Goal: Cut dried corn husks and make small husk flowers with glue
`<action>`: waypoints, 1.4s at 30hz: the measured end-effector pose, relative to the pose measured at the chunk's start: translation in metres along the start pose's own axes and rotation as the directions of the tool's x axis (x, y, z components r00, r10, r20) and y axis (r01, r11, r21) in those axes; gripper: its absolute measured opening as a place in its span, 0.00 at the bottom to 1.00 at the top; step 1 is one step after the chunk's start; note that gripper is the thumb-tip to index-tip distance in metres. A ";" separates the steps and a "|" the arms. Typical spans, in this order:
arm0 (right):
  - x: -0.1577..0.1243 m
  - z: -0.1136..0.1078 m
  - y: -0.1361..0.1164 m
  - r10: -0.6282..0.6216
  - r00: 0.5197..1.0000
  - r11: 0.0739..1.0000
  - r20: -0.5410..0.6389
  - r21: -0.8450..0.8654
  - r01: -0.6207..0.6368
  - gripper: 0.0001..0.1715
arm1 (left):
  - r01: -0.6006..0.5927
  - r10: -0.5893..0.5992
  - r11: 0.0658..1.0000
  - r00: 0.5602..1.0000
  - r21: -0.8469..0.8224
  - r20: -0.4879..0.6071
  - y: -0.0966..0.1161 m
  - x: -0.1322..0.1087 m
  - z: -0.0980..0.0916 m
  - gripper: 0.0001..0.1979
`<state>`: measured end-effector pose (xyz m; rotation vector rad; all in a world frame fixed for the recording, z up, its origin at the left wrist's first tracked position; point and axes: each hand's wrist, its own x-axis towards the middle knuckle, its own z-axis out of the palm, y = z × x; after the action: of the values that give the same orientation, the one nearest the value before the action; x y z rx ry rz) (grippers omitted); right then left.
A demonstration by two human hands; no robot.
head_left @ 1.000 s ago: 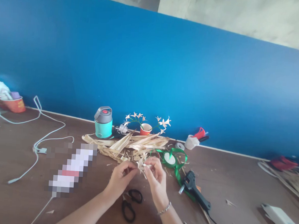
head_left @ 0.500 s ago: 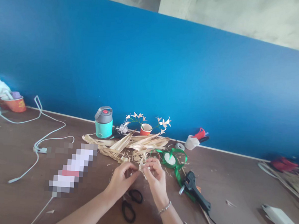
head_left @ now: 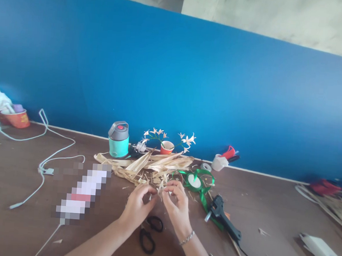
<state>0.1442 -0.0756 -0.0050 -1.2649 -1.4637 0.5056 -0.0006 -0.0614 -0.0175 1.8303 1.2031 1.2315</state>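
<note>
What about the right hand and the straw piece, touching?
Touching. The head view shows the right hand with its fingers pinched on the straw piece, no gap.

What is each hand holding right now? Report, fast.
Left hand: closed, pinching the small straw piece.
Right hand: closed, pinching the same straw piece.

Pixelated patch [head_left: 80, 194]: left of your left hand [head_left: 137, 207], contents blurred out.
Scissors [head_left: 141, 238]: partly hidden under your left wrist.
Straw piece [head_left: 161, 186]: at that hand's fingertips, perhaps a flower; too small.
</note>
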 end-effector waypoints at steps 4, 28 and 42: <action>0.000 0.000 -0.003 -0.016 1.000 1.000 0.010 -0.007 0.016 0.04 | 0.002 -0.002 1.000 1.000 0.005 -0.001 0.000 0.000 0.000 0.03; -0.001 -0.001 -0.006 -0.025 0.999 1.000 0.035 0.014 0.025 0.05 | -0.031 0.030 0.999 0.999 -0.026 -0.025 -0.001 0.000 0.000 0.04; -0.001 -0.003 -0.006 -0.001 0.999 0.988 0.051 0.157 -0.007 0.06 | -0.055 0.052 0.997 0.997 -0.055 -0.058 0.000 0.001 -0.001 0.03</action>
<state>0.1439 -0.0793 0.0001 -1.1371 -1.4354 0.6466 -0.0015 -0.0603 -0.0167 1.8075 1.1440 1.3415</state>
